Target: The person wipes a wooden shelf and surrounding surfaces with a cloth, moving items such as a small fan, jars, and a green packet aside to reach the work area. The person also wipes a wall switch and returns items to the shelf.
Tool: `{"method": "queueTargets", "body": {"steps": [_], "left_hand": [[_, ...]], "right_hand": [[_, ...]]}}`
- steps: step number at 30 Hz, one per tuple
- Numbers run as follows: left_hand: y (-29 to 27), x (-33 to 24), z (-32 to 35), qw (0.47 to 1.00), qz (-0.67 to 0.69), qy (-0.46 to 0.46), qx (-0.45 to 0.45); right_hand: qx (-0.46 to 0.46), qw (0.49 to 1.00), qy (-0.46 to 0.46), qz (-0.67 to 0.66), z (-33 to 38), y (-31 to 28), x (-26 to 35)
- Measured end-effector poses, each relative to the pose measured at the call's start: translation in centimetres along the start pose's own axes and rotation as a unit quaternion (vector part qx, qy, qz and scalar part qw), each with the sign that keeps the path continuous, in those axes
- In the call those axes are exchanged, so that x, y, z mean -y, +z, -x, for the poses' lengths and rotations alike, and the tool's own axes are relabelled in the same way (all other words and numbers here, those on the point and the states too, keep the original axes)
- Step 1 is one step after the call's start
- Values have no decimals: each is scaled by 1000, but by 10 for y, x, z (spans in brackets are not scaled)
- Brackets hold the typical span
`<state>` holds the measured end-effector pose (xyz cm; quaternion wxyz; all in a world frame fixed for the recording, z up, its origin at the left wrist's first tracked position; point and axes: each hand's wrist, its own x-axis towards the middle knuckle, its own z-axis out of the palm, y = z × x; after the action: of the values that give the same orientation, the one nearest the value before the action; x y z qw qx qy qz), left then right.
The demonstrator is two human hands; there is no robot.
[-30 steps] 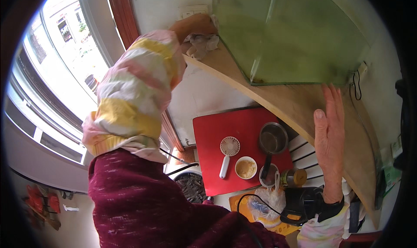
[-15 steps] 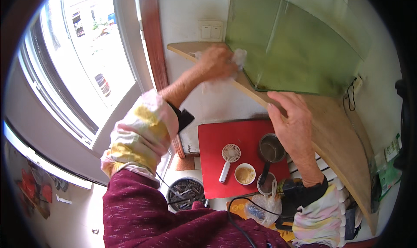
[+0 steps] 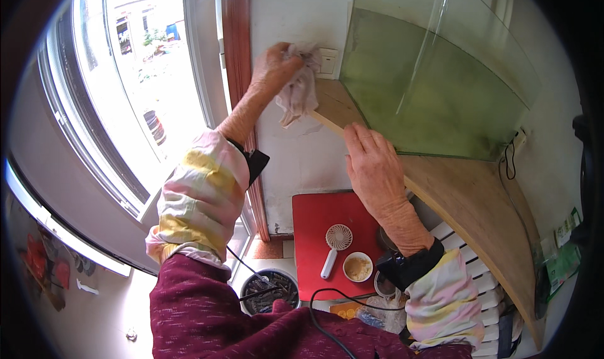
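Fingers of my left hand are closed on a crumpled pale rag, which hangs down at the left end of a curved wooden shelf. Behind the rag, a light switch on the wall is partly covered. My right hand lies palm down at the shelf's front edge, its fingers stretched out and holding nothing. Just beyond those fingertips stands a glass fish tank with murky green water.
Below the shelf, a red-topped table bears a white handheld fan and a white bowl of pale food. A bucket of dark stuff sits on the floor. At left is a bright glazed door; a cable crosses my front.
My left hand has carried the rag leftward off the shelf beside the tank to the shelf's left end. My right hand has slid left along the shelf's edge. The view has shifted slightly.
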<state>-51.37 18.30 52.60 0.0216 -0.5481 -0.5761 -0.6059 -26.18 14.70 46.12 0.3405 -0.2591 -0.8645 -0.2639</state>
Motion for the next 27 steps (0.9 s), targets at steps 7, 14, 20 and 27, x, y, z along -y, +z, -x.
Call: {"method": "queueTargets", "body": {"steps": [7, 14, 20, 27], "left_hand": [[19, 39, -4, 946, -263, 98, 160], [61, 60, -39, 870, -358, 224, 257], [71, 62, -27, 894, -351, 121, 251], [60, 67, -18, 913, -264, 55, 306]], "right_hand": [[44, 998, -21, 28, -8, 16, -5], [23, 998, -54, 34, -11, 14, -9], [14, 997, -58, 38, -10, 7, -4], [-45, 996, -70, 9, -2, 15, -7]]}}
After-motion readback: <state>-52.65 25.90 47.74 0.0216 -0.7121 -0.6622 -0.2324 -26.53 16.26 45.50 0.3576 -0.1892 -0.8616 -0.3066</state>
